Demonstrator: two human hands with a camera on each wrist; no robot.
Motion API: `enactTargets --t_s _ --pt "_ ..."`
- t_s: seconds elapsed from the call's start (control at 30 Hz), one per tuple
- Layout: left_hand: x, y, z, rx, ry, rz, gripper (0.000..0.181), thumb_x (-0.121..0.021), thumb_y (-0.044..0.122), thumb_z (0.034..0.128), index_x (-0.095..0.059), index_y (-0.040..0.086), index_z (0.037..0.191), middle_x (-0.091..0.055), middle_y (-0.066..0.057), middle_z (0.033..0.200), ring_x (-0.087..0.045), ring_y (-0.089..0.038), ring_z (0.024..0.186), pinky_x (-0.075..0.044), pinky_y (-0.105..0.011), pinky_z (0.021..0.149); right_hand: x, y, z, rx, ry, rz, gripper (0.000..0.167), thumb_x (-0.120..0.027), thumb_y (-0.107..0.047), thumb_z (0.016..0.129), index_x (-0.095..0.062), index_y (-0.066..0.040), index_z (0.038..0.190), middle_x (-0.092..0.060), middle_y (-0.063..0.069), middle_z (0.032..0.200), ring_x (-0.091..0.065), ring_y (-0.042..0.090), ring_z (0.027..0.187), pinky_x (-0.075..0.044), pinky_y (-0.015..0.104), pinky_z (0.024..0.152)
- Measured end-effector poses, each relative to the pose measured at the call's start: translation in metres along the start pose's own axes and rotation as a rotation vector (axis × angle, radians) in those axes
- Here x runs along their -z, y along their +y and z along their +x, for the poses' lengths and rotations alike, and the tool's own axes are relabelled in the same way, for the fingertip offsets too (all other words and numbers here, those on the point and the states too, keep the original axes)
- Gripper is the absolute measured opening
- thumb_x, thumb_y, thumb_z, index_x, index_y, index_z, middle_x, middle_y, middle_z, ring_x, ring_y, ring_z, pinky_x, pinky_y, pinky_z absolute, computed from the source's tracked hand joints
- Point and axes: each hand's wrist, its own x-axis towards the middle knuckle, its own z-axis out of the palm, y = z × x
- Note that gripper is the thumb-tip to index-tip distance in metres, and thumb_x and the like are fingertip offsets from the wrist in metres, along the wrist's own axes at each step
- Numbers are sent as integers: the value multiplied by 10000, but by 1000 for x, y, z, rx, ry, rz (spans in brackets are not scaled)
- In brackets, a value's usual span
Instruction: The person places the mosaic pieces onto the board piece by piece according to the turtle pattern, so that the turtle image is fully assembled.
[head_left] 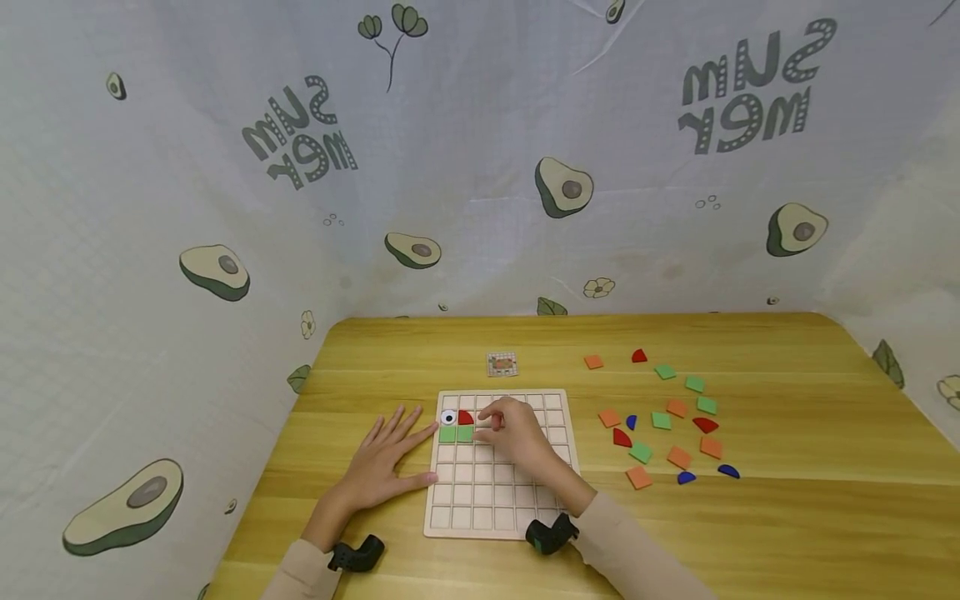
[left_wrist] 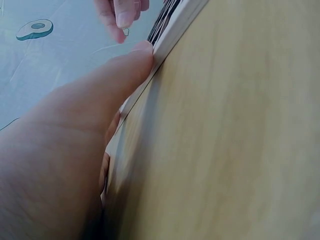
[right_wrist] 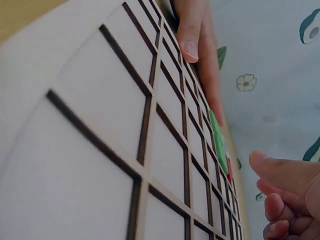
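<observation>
A pale wooden grid board [head_left: 502, 534] lies on the table. In its upper left cells sit a white eye disc [head_left: 448, 418], a red quarter-round piece [head_left: 466, 417] and two green square tiles, the left green tile [head_left: 447, 434] and the right green tile [head_left: 465, 434]. My left hand [head_left: 378, 467] rests flat on the table with fingers spread, its thumb and fingertips at the board's left edge. Over the board, just right of the placed pieces, hovers my right hand [head_left: 517, 437]. Its thumb [right_wrist: 280, 172] and loosely bent fingers stand apart, and no piece shows between them.
A small picture card [head_left: 502, 364] lies behind the board. To the right are scattered orange squares [head_left: 639, 477], green squares [head_left: 641, 452], red quarter-rounds [head_left: 622, 437] and blue half-rounds [head_left: 728, 472]. A printed curtain [head_left: 480, 125] hangs behind the table.
</observation>
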Motion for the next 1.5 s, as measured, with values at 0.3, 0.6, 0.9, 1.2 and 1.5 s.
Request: enactTargets --t_s 0.3,0.6,0.9,1.2,1.5 --pt "-1 0 -2 -1 5 -12 790 -584 674 889 -327 359 1566 -148 -7 1660 -50 -299 1519 -17 -580 1183 33 6 -8 -35 59 -39 205 -835 -73 803 -752 18 968 -486 -9 654 -349 141 576 -278 241 530" --pt "-1 -1 -2 1 3 -10 789 -581 676 890 -317 369 1568 -147 -8 1660 -45 -300 1519 -11 -578 1183 75 28 -22 -91 121 -57 234 -820 -98 828 -739 35 1002 -493 5 674 -373 166 595 -272 244 518" --pt "1 0 1 -4 1 5 789 -579 675 890 -311 376 1568 -155 -15 1658 -50 -304 1518 -11 -575 1184 112 55 -40 -78 184 -90 267 -812 -118 845 -732 58 1030 -520 25 720 -441 183 676 -348 240 554" --pt "3 2 3 0 -6 2 789 -585 672 888 -329 358 1565 -157 -15 1658 -50 -307 1518 -7 -572 1183 129 70 -57 -84 214 -132 288 -825 -109 827 -729 85 1017 -527 26 717 -445 161 662 -363 222 548" --pt "1 1 1 8 -12 -5 792 -586 674 886 -318 371 1566 -146 -9 1659 -39 -295 1520 -3 -564 1187 137 80 -71 -86 197 -204 274 -840 -92 798 -731 53 1004 -550 52 782 -458 177 708 -377 232 573"
